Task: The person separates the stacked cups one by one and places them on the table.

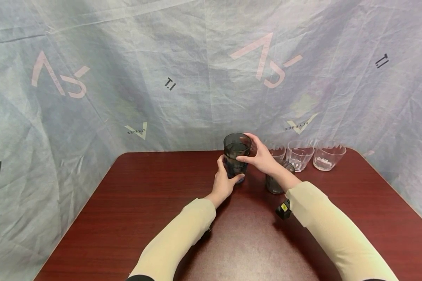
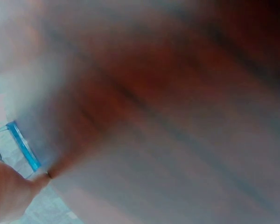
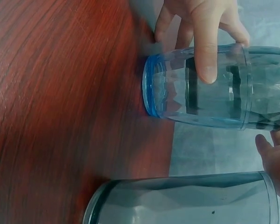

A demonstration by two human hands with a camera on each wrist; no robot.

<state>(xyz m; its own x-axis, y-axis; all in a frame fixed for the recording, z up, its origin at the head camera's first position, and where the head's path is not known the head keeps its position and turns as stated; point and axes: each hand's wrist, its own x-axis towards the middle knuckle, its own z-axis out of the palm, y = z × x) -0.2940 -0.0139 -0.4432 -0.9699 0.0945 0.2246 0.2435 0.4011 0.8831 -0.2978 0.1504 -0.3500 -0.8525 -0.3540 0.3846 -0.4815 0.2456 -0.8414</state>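
as i watch remotely, the left hand (image 1: 225, 183) clamps the glass stack (image 1: 234, 168) low, likely steadying it, while the right hand (image 1: 263, 159) clamps its upper glass (image 1: 235, 151), perhaps for alignment; the near-upright stack is over the table (image 1: 161, 175).
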